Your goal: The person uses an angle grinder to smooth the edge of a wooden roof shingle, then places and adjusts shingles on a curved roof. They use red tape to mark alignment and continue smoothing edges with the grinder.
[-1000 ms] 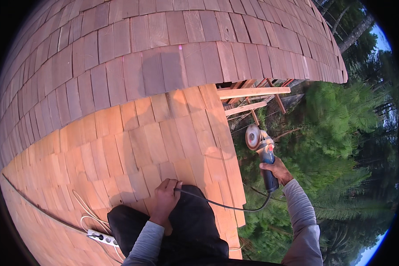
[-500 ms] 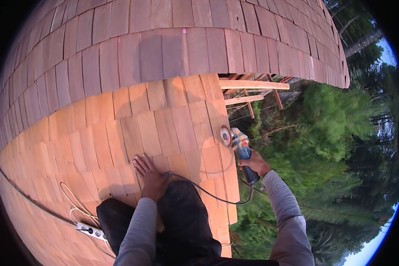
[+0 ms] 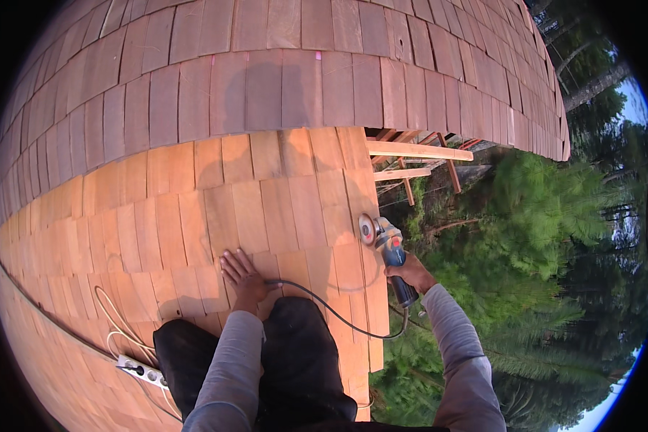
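Along the right edge of the shingled roof, my right hand is closed around the body of a blue and grey angle grinder. Its round disc is at the shingles' edge; whether it touches the wood I cannot tell. My left hand lies on the wooden shingles with fingers spread, in front of my knees. A dark power cord runs from beside the left thumb in a curve to the grinder's rear end.
A white power strip with a plug and pale cable lies left of my knees. Darker shingle rows rise ahead. Bare wooden beams jut out at the right, where the roof drops off toward trees.
The view has shifted slightly, so the roof sits a little lower and farther right. Against the roof edge, the grinder has moved slightly left. My left hand stays flat on the shingles.
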Demonstrator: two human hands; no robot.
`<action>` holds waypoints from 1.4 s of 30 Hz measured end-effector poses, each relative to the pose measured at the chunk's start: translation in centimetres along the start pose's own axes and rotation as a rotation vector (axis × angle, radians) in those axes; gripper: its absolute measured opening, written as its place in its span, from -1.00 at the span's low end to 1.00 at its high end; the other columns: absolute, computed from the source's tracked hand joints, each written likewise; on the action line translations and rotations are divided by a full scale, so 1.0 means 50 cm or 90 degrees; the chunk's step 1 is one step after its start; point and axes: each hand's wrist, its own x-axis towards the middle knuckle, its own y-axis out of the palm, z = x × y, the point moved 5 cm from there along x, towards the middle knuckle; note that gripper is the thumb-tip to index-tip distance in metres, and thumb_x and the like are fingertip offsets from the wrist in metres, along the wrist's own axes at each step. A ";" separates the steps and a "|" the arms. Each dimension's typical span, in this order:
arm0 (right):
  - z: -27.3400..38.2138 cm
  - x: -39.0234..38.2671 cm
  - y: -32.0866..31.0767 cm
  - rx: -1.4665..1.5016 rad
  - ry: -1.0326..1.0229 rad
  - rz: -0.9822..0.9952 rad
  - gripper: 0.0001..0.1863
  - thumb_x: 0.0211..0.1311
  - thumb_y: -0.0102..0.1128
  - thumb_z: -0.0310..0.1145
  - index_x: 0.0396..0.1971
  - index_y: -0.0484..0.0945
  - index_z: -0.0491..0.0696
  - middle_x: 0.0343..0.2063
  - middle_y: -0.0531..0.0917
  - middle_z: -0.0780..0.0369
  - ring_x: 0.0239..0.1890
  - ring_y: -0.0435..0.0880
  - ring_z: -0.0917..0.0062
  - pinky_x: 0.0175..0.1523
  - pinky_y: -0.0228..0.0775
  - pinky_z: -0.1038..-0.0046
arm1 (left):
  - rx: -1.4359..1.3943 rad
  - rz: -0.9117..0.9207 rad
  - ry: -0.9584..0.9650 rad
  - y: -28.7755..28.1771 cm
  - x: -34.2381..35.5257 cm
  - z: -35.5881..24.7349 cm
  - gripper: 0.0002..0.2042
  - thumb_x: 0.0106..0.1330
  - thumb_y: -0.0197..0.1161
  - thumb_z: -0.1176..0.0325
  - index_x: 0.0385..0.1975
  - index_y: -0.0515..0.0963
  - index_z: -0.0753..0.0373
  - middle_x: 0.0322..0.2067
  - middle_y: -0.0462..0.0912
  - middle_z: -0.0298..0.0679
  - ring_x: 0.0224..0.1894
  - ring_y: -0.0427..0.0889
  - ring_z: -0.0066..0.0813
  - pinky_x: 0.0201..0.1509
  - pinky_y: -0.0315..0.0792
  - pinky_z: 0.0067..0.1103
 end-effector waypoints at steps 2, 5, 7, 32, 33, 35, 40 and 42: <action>-0.004 0.000 0.003 -0.001 0.034 0.006 -0.58 -0.06 0.49 -0.42 -0.19 0.53 -0.22 -0.45 0.67 0.18 -0.52 0.72 0.48 -0.38 0.62 0.39 | -0.007 0.012 -0.001 0.001 0.001 -0.001 0.66 -0.26 0.62 -0.35 0.46 -0.66 0.41 0.45 -0.79 0.37 0.50 -0.81 0.37 0.53 -0.57 0.15; 0.002 -0.003 0.007 0.014 -0.005 0.001 -0.56 -0.04 0.50 -0.45 -0.16 0.52 -0.26 -0.41 0.69 0.16 -0.46 0.76 0.44 -0.31 0.68 0.39 | -0.010 0.015 0.000 0.001 0.000 0.000 0.67 -0.26 0.62 -0.36 0.46 -0.68 0.41 0.45 -0.79 0.36 0.50 -0.82 0.36 0.53 -0.58 0.14; 0.003 -0.001 0.010 0.031 -0.008 0.005 -0.54 -0.05 0.50 -0.45 -0.14 0.51 -0.25 -0.40 0.69 0.16 -0.46 0.76 0.44 -0.31 0.68 0.39 | -0.014 0.011 0.006 -0.001 -0.001 -0.001 0.67 -0.26 0.62 -0.35 0.46 -0.68 0.40 0.45 -0.79 0.37 0.50 -0.82 0.36 0.53 -0.58 0.14; 0.016 0.031 0.014 0.048 -0.013 -0.037 -0.59 -0.07 0.52 -0.41 -0.21 0.58 -0.20 -0.45 0.68 0.20 -0.49 0.73 0.47 -0.36 0.61 0.39 | -0.017 0.011 0.006 -0.009 -0.007 -0.007 0.64 -0.22 0.58 -0.37 0.46 -0.64 0.44 0.46 -0.74 0.38 0.52 -0.78 0.34 0.54 -0.62 0.11; 0.025 0.035 0.011 0.036 -0.029 -0.042 -0.58 -0.06 0.51 -0.42 -0.19 0.56 -0.20 -0.44 0.68 0.19 -0.49 0.73 0.46 -0.35 0.62 0.38 | -0.019 0.004 0.009 -0.010 -0.008 -0.008 0.64 -0.22 0.58 -0.37 0.46 -0.64 0.44 0.46 -0.74 0.38 0.52 -0.78 0.34 0.54 -0.62 0.11; 0.042 0.042 0.004 0.007 -0.037 -0.053 -0.56 -0.04 0.50 -0.44 -0.15 0.52 -0.22 -0.43 0.67 0.17 -0.49 0.74 0.44 -0.34 0.65 0.37 | -0.016 0.009 0.008 -0.009 -0.008 -0.008 0.63 -0.22 0.59 -0.37 0.47 -0.63 0.44 0.46 -0.74 0.38 0.52 -0.78 0.34 0.54 -0.62 0.11; 0.063 0.047 0.004 0.026 -0.048 -0.039 -0.57 -0.03 0.50 -0.43 -0.15 0.53 -0.22 -0.43 0.68 0.17 -0.47 0.74 0.44 -0.33 0.65 0.36 | -0.017 0.001 0.005 -0.010 -0.010 -0.006 0.63 -0.22 0.60 -0.36 0.47 -0.62 0.44 0.47 -0.73 0.38 0.52 -0.77 0.33 0.54 -0.62 0.10; 0.058 0.045 0.006 0.020 -0.043 -0.040 -0.57 -0.03 0.50 -0.42 -0.16 0.54 -0.22 -0.44 0.68 0.17 -0.47 0.74 0.44 -0.32 0.64 0.36 | -0.021 0.002 0.007 -0.010 -0.011 -0.007 0.63 -0.22 0.60 -0.36 0.47 -0.62 0.44 0.47 -0.73 0.38 0.52 -0.77 0.33 0.54 -0.62 0.10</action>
